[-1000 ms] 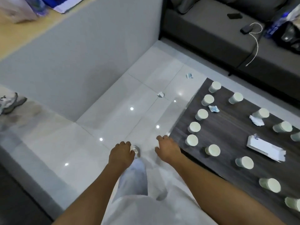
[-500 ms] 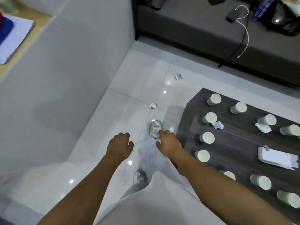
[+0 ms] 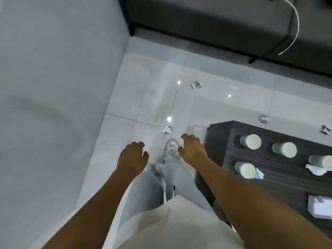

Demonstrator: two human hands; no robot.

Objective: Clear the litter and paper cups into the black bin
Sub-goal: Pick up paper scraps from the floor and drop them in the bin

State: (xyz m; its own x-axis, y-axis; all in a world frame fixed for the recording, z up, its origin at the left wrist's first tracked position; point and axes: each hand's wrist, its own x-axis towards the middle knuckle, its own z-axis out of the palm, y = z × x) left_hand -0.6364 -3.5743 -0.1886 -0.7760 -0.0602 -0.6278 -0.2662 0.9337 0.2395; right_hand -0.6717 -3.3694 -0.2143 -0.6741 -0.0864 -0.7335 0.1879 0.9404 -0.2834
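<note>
- Nearest the camera, both forearms reach forward and down over pale trousers; the left hand (image 3: 132, 155) hangs with fingers loosely curled and holds nothing.
- The right hand (image 3: 193, 149) is likewise relaxed, fingers gently bent, empty, just beside the edge of the dark table (image 3: 224, 130).
- Between the hands a pale shoe (image 3: 171, 148) stands on the glossy tile floor (image 3: 143, 97), toe pointing away.
- Just beyond the toe lies a crumpled scrap (image 3: 167, 129) on the tile, the closest litter and, in my judgement, the likely first pick.
- On the table stand paper cups (image 3: 250, 141), at least four in view, upright and apart, with a blue-white wrapper (image 3: 258, 174) touching one, a white wad (image 3: 315, 169) against another, and a white packet (image 3: 318, 206) at the right edge.
- Farther off, a second scrap (image 3: 197, 85) lies on the floor, and two more (image 3: 264, 118) rest past the table's far edge.
- Farthest, a dark sofa (image 3: 215, 20) carries a white cable (image 3: 294, 27).
- The black bin is not in view, so where it stands cannot be told.
- Judged from this, nothing shows as cleared: all cups and litter remain.
</note>
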